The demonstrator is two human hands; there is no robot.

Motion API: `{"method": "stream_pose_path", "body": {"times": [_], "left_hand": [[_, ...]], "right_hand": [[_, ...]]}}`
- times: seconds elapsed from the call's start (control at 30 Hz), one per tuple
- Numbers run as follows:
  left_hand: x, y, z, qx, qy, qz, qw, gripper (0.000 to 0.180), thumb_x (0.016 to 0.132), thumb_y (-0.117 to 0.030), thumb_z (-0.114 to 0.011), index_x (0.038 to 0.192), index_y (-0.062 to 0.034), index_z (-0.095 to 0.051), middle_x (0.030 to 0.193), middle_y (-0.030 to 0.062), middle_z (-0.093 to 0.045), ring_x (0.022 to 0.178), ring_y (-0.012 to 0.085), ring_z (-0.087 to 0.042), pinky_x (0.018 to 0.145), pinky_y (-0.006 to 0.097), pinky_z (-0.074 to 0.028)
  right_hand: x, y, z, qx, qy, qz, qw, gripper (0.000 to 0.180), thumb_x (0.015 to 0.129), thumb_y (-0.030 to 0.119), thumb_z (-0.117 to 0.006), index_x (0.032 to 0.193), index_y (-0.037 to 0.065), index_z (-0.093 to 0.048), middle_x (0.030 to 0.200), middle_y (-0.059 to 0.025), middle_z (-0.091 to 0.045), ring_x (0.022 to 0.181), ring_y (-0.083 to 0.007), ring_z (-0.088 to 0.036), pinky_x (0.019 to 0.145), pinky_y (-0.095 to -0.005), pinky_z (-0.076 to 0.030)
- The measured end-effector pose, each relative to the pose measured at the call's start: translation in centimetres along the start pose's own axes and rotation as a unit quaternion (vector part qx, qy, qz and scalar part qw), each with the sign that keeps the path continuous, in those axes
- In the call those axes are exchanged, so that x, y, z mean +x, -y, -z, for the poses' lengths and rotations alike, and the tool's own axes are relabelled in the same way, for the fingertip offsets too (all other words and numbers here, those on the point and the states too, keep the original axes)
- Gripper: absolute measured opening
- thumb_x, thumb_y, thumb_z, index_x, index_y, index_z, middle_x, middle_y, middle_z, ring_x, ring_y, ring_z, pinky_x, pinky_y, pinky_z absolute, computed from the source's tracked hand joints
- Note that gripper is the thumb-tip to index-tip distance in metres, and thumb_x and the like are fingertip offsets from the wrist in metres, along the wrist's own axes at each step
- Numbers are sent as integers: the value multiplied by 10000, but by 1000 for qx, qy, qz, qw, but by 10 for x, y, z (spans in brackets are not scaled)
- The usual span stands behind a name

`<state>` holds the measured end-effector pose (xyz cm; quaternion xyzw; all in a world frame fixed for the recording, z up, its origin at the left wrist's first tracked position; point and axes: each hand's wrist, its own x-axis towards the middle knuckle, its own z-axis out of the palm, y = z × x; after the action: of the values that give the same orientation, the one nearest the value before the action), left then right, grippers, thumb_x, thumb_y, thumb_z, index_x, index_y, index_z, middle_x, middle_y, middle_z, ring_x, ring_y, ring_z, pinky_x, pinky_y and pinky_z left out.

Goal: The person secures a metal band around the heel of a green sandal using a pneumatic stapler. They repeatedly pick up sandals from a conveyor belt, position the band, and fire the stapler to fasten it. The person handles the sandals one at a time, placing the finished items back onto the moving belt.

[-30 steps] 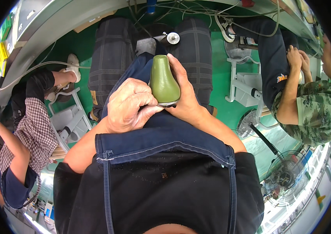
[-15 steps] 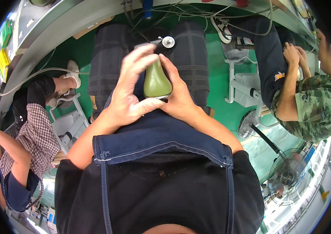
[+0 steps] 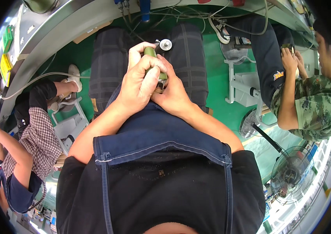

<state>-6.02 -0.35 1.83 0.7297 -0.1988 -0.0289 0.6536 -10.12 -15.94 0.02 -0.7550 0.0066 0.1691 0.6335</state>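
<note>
An olive-green, smooth, bell-shaped piece is clasped between my hands above my lap. My left hand closes over it from the left, with the fingers curled round and the thumb pressed on it. Against its right and lower side is my right hand, its fingers partly hidden behind the piece and the other hand. Much of the piece is covered, so only its narrower top and a patch near my left thumb show. Just beyond the hands, between my knees, sits a silver round disc with a small hub.
A metal-edged bench curves across the far side, with hoses and cables below it. Co-workers sit at my left and right on grey-framed stools. A standing fan is at the lower right.
The green piece has tipped and turned in my hands, so its broad base no longer faces me. My left fingers, lifted and spread before, have closed round it.
</note>
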Motion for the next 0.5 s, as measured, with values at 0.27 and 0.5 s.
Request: {"method": "stream_pose_path", "body": {"times": [0.27, 0.5], "left_hand": [[10, 35, 17, -175, 54, 49, 982, 625, 1029, -523, -579, 1495, -108, -543, 1509, 111, -466, 1476, 252, -366, 1219, 410, -289], [27, 67, 19, -187, 53, 90, 977, 770, 1021, -610, -554, 1536, -46, -455, 1530, 121, -495, 1419, 253, -467, 1196, 382, -337]], "right_hand": [[15, 15, 11, -3, 30, -58, 998, 1077, 770, 78, -800, 1625, -12, -151, 1207, -253, -688, 1122, -332, -688, 1022, -392, -498], [47, -14, 50, 113, 142, 23, 983, 959, 1048, 573, -507, 1636, -65, -97, 1547, -309, -468, 1481, -359, -432, 1212, -376, -322]]}}
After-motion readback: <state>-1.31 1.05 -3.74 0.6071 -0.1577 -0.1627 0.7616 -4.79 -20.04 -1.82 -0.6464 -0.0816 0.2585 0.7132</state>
